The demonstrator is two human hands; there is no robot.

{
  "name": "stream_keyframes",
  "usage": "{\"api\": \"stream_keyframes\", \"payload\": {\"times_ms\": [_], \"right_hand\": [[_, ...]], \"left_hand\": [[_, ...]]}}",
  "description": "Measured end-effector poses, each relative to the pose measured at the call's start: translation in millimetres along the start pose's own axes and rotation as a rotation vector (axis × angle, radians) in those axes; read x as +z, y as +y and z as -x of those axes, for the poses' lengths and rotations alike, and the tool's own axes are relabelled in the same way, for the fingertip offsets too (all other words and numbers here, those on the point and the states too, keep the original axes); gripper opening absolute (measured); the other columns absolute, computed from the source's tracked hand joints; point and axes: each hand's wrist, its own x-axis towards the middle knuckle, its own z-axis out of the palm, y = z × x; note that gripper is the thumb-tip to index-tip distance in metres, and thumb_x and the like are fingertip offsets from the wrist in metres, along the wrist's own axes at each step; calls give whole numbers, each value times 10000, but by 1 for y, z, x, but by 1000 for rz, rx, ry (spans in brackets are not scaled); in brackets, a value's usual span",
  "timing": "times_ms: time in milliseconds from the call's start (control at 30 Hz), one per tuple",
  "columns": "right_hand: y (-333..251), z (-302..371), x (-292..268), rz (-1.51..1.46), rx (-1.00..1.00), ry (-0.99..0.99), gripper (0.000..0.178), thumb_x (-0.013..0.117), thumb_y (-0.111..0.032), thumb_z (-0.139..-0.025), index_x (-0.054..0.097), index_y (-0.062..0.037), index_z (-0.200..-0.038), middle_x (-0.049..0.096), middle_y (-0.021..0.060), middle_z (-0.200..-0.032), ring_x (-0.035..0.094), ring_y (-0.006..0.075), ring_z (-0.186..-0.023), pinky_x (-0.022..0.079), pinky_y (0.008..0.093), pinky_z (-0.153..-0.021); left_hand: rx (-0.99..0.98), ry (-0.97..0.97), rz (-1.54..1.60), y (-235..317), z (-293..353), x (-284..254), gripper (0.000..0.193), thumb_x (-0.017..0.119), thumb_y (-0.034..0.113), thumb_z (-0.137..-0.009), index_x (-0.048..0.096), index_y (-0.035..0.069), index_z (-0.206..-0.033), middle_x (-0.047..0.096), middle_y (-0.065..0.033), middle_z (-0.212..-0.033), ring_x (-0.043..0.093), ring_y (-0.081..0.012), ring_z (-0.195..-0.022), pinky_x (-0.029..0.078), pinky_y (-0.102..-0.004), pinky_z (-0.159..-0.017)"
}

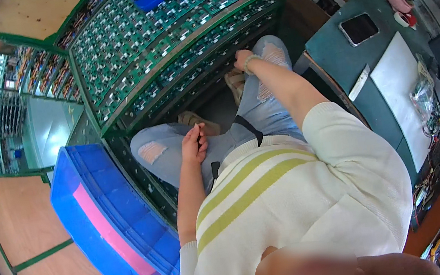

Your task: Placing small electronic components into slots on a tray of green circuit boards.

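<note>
Up at about 12 o'clock, the right hand (243,59) is reaching into a lower shelf of the green rack (91,108) loaded with circuit boards (121,44); fingers are hidden in there, so can't tell if it's got anything. Left hand (194,144) sits dead centre on the knee, loosely curled, holding nothing. A blue bin (110,222) sits at 8 o'clock, a desk (333,58) at 2.

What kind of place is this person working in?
Probably an electronics assembly or repair workshop: a green rack holds rows of circuit boards, and a workbench beside it carries wiring. A blue bin stands nearby.
</note>
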Motion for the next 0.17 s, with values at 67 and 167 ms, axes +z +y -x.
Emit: {"api": "stream_keyframes", "payload": {"times_ms": [67,167], "right_hand": [[-21,18,5,130,-65,-156,429,623,-253,-726,621,-32,-1094,624,173,-1089,604,285,-1016,480,367,-882],[-40,52,-1,376,-222,-391,499,613,-363,-725,611,-127,-1164,584,127,-1194,548,221,-1125,451,385,-908]], "left_hand": [[17,-17,24,-2,-2,-10,242,550,249,-917,570,30,-1017,494,10,-702,402,-55,-492,261,-168,-338],[38,20,29,-3,2,-9,242,551,249,-916,571,30,-1017,492,12,-704,403,-55,-495,259,-168,-336]]}}
